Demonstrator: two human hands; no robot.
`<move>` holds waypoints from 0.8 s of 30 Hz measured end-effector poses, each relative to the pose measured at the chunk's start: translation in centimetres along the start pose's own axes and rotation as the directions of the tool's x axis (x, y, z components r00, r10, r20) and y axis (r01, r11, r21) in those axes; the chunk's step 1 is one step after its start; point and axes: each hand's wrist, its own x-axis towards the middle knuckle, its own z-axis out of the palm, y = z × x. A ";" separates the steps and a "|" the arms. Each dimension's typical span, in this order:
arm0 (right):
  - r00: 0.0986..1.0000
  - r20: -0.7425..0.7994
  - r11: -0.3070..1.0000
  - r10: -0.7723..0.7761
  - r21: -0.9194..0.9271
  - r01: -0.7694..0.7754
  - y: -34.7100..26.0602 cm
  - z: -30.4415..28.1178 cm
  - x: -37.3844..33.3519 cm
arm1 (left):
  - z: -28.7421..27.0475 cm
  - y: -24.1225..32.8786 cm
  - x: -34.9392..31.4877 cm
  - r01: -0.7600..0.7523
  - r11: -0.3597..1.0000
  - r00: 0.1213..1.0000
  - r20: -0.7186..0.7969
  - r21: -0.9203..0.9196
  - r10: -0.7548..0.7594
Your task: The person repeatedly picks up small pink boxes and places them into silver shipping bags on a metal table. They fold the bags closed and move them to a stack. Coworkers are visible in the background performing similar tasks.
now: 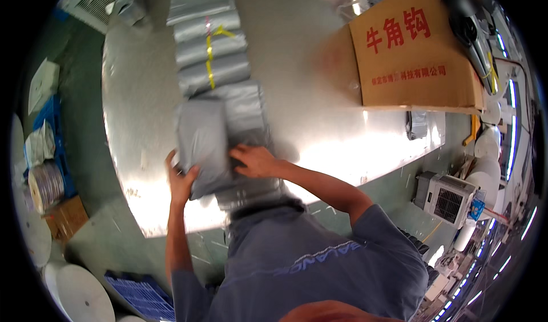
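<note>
A grey plastic mailer bag (202, 136), or a flat stack of such bags, lies tilted on top of a row of overlapping grey bags (245, 102) on the metal table. My left hand (181, 180) grips its lower left edge, thumb over the top and fingers along the side. At its right edge is my right hand (254, 161), with fingers curled in against the plastic; their tips are partly hidden. Farther up, a yellow strap (209, 59) lies over the rolled or folded grey bundles (214, 76).
A large cardboard box (416, 65) with red print stands on the table's right side, a black tool-like object (471, 33) on it. Another grey bag (131, 2) is at the far left edge. An air-cooler unit (448, 199), large white rolls (83, 293) and a blue pallet (140, 293) surround the table.
</note>
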 end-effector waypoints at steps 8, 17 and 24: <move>0.663 -0.722 0.879 0.198 -0.169 -0.446 29.6 -27.1 20.5 | -14.7 -2.1 2.2 0.183 0.343 0.854 -0.322 0.921 0.409; 0.760 -0.637 0.183 0.128 -0.738 -0.649 49.6 -57.5 26.6 | -15.8 -4.0 3.2 0.176 0.614 0.844 -0.438 0.770 0.308; 0.617 -0.776 0.683 -0.131 -0.522 -0.512 29.4 -46.5 17.1 | -14.2 -2.6 1.6 0.301 0.388 0.812 -0.447 0.871 0.375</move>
